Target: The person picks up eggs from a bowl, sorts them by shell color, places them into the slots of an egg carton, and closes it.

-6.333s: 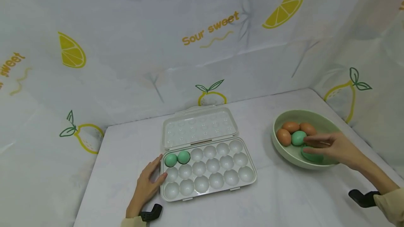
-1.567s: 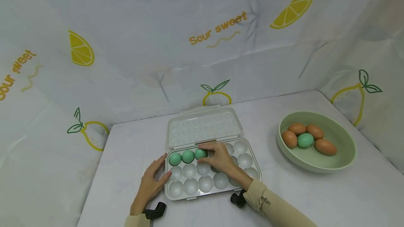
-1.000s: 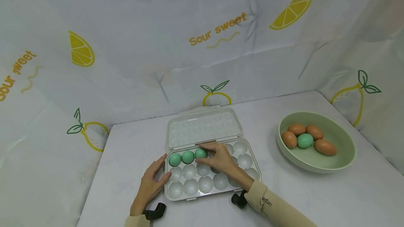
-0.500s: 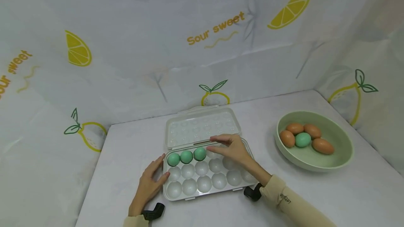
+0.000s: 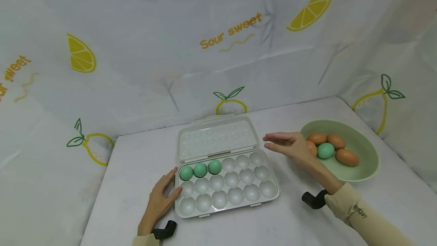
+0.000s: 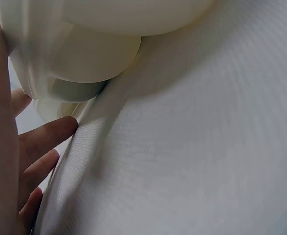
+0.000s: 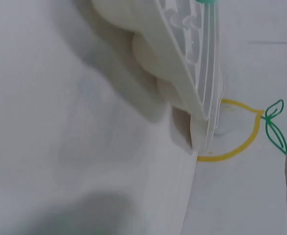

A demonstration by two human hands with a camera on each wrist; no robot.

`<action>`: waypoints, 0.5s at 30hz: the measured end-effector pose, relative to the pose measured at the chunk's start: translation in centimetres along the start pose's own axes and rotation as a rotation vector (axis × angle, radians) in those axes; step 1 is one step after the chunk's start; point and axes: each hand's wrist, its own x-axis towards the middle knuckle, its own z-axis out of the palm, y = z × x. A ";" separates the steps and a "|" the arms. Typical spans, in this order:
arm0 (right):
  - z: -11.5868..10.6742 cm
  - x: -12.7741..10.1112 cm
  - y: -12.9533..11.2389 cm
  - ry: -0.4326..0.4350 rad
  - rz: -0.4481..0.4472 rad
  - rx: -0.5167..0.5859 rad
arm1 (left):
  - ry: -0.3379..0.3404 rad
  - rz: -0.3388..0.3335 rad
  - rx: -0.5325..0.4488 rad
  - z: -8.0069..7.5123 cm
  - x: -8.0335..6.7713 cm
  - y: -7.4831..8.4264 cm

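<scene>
Against left fingers [image 5: 167, 179], egg tray [image 5: 231, 180]

green eggs [image 5: 200, 170] | brown eggs [image 5: 347, 157] | whitish carton [image 5: 231, 179] | lemon-patterned backdrop [image 5: 136, 67]

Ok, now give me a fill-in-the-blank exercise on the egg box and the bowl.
The egg box holds ____ green eggs.
In the bowl, the only egg that isn't brown is ____.
The hand touching the egg box's edge is the person's ____ hand.
The egg box's lid is ____.
Missing words: three; green; left; open.
</scene>
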 end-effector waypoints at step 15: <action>-7.2 -2.2 0.1 -0.036 -0.001 -0.025 | -0.009 -0.021 -0.008 -0.1 -0.1 0.3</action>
